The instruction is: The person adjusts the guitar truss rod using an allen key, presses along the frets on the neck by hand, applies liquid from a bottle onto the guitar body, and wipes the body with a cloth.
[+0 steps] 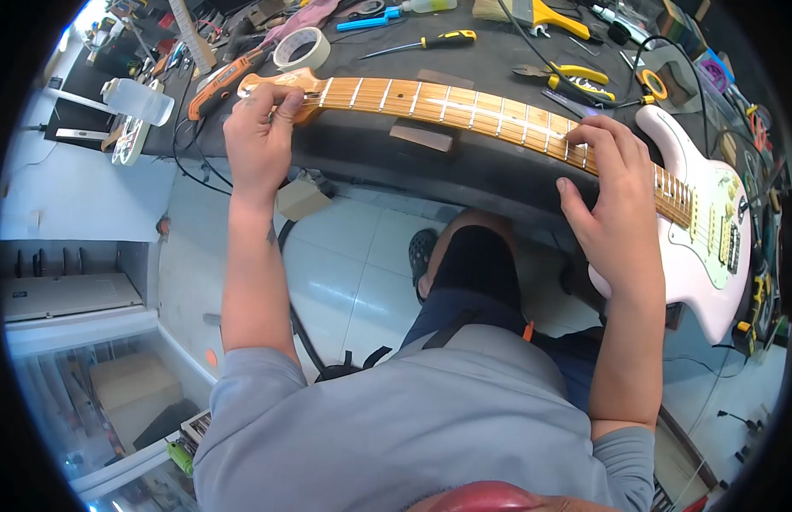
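Observation:
An electric guitar with a pale pink body (673, 256) lies face up on the dark workbench, its wooden neck (464, 106) stretching to the left. At the headstock end, my left hand (261, 128) has its thumb and fingers pinched together by the nut; what they hold is too small to make out. My right hand (614, 179) rests over the upper frets near the body, fingertips on the strings and thumb apart below the neck's edge. A wooden block (422, 135) sits under the middle of the neck.
Behind the neck are a masking tape roll (301, 49), a yellow-black screwdriver (447, 39) and yellow-handled pliers (584, 73). An orange tool (221, 85) and a clear bottle (138, 101) are at the left. Cables run across the bench's right side.

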Demonstrator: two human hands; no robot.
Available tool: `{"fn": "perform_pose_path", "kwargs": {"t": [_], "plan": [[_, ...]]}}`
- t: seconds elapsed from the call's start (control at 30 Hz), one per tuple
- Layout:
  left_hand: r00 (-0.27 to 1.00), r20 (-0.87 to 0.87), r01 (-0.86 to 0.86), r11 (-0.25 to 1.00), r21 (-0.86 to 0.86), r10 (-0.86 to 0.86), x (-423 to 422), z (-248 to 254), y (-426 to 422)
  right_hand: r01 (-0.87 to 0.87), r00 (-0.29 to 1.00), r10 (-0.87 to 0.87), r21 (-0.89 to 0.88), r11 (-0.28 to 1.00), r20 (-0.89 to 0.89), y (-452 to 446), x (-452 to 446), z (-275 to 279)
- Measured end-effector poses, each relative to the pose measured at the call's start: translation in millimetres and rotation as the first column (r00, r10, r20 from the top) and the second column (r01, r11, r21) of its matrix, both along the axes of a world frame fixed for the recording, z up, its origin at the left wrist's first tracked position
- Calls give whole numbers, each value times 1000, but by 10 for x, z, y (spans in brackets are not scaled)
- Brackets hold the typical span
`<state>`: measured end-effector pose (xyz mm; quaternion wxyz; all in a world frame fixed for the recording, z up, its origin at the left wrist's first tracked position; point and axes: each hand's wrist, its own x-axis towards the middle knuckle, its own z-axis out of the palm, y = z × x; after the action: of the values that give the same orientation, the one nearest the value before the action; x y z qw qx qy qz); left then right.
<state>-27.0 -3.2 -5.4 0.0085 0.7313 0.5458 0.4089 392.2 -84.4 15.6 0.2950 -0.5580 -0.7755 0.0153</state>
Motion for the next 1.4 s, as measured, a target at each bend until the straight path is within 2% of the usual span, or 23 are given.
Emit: {"fn": "perform_pose_path", "kwargs": {"t": [0.1, 0.2, 0.3, 0.4, 0.5, 0.6, 0.7, 0.8, 0.9, 1.1, 1.2, 1.3, 1.4], "plan": [[998, -21, 62, 998, -10, -62, -36, 74, 10, 0, 1000, 0, 6, 1000, -1, 16, -9, 6], [998, -53, -43, 992, -117, 37, 75, 216, 50, 2, 1000, -2, 0, 1000, -16, 7, -18, -7], [992, -123, -52, 989, -139, 35, 117, 321, 157, -1, 1000, 1, 4, 1000, -11, 7, -15, -8], [992, -113, -85, 975, -206, 63, 158, 380, 144, 0, 1000, 0, 9, 1000, 2, 7, -5, -3], [993, 111, 68, 982, -176, -49, 78, 329, 66, 3, 1000, -3, 12, 1000, 2, 10, -5, -3], [972, 158, 208, 948, -242, -173, -151, 252, 46, -2, 1000, 2, 17, 1000, 2, 9, -6, -11], [944, 165, 320, 920, -227, -287, -249, 255, 88, -5, 1000, 5, 15, 1000, 10, 10, -3, -17], [943, 147, 327, 910, -256, -298, -296, 270, 144, 1, 1000, -1, 11, 1000, 10, 19, -17, -12], [944, 257, 269, 934, -236, -207, -204, 197, 162, 5, 1000, -5, 11, 1000, 9, 23, -18, 2], [963, 249, -66, 988, -139, 99, 177, 156, 134, -6, 1000, 5, 25, 1000, 26, 6, 16, -22], [982, 122, -130, 984, -125, 145, 290, 249, 13, -4, 999, 4, 26, 1000, 35, -5, 17, -15], [996, 66, -48, 989, -140, 58, 171, 255, -24, -4, 999, 2, 27, 1000, 45, -6, 11, -11], [998, -15, -58, 987, -148, 56, 120, 231, 13, -5, 999, 4, 16, 1000, 41, -1, 8, -14]]}}
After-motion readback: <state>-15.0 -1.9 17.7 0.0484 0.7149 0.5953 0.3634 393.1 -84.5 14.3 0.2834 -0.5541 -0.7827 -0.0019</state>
